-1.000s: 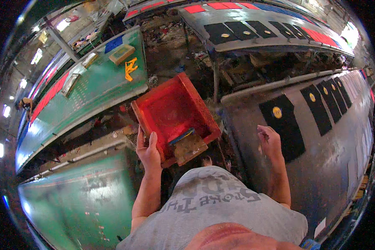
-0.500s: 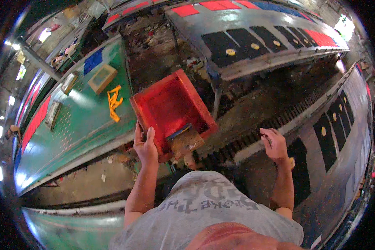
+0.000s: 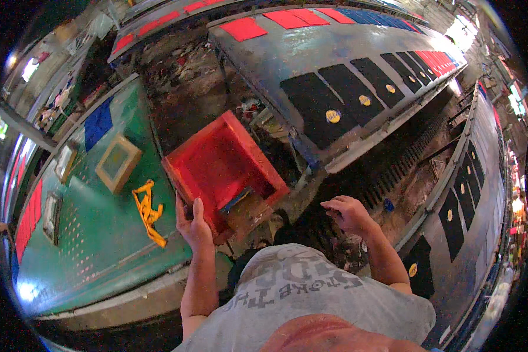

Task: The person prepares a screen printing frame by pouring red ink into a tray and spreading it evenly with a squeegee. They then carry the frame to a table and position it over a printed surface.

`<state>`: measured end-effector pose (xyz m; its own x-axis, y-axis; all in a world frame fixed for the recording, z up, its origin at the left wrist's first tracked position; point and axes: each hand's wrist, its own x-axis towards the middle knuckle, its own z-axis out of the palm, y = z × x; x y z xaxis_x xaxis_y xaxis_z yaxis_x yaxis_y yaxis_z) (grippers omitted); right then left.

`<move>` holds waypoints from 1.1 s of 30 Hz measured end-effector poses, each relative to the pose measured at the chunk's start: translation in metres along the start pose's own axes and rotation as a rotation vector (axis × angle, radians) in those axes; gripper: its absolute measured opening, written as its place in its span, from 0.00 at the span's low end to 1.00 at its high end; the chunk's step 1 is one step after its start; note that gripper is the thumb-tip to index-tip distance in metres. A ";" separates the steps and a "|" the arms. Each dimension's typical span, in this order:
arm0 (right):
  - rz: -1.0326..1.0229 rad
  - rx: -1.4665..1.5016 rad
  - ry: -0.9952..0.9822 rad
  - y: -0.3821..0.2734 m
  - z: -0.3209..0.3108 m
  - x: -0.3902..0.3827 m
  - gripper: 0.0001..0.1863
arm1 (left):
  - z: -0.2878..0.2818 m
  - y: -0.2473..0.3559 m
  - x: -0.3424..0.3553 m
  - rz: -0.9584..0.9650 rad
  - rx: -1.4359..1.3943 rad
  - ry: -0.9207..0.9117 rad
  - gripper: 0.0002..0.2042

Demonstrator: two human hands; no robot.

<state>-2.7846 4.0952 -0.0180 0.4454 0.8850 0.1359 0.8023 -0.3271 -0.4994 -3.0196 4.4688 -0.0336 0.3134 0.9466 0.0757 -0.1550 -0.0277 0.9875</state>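
Observation:
My left hand point(image 3: 195, 227) grips the lower left side of a red frame point(image 3: 256, 154), box-like and apparently a screen-printing frame, held tilted before my body. Its inner face is red. At its near end lies a flat brownish board point(image 3: 249, 216) with a dark blue edge strip, perhaps a squeegee. The fingers of that hand are partly hidden behind the frame's side. Out to the right, my right hand point(image 3: 349, 216) hangs in the air with fingers loosely bent and apart, holding nothing visible. It is apart from the frame.
On the left, a green table point(image 3: 105, 214) bears a wooden frame point(image 3: 118, 164), a yellow strap-like item point(image 3: 149, 214) and a blue cloth point(image 3: 98, 124). Long grey tables with black pieces point(image 3: 320, 111) and red pieces point(image 3: 243, 28) stand ahead and right. A dark grating point(image 3: 402, 161) runs between them.
I have moved forward along the aisle and the tables have shifted in view. The red frame stays in my left hand. My right hand has come inward, closer to the frame.

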 end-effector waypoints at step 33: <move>0.435 -0.398 0.993 0.279 0.084 0.657 0.26 | 0.133 -0.062 0.624 0.065 -0.058 0.201 0.30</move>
<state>-2.3018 4.6133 -0.1394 0.6897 0.0792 0.7198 0.4945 -0.7777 -0.3882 -2.6895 5.0181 -0.0295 0.1092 0.9886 0.1038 -0.2244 -0.0772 0.9714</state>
